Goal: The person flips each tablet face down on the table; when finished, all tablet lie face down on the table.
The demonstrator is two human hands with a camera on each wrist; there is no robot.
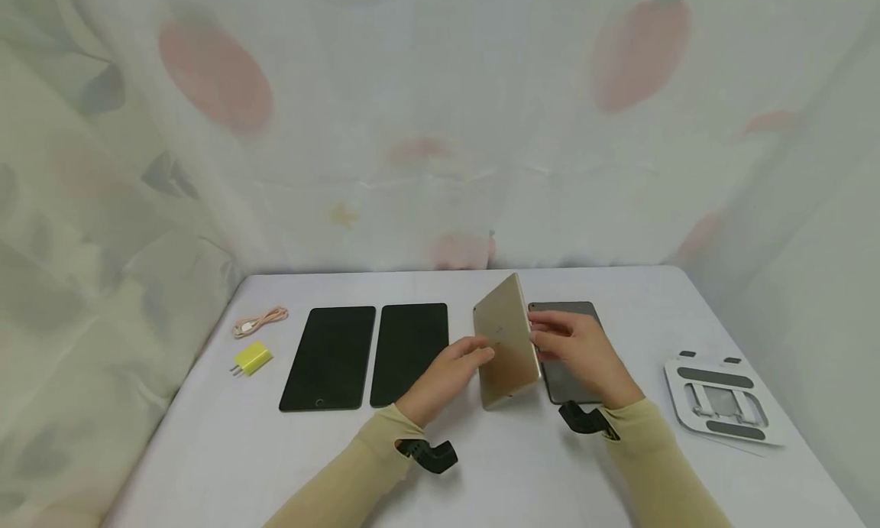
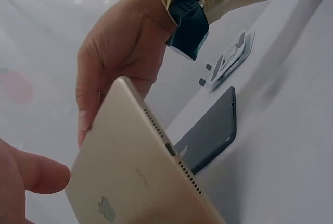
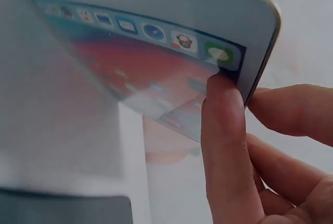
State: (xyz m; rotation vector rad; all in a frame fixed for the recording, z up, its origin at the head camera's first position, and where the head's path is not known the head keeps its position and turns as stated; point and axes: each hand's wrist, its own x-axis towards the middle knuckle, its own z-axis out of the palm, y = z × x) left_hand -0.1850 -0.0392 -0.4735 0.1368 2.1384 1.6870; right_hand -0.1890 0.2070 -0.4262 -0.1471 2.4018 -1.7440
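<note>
A gold tablet [image 1: 505,333] is held tilted up on edge above the table, its back towards the left hand [image 1: 447,375]. That hand's fingertips are at the tablet's back, not wrapped round it. On the far side, the right hand [image 1: 580,352] pinches the tablet's right edge. In the left wrist view, the gold back [image 2: 119,156] with its port edge shows, a left-hand digit [image 2: 44,174] beside it and the right hand [image 2: 125,41] behind. The right wrist view shows the lit screen [image 3: 151,73] with app icons; a right-hand finger [image 3: 226,140] lies on it.
Two black tablets [image 1: 330,356] [image 1: 412,352] lie left of centre. A dark grey tablet [image 1: 567,375] lies partly under the right hand. A yellow charger [image 1: 252,357] and coiled pink cable [image 1: 257,322] lie far left; a folded white stand [image 1: 722,402] lies right.
</note>
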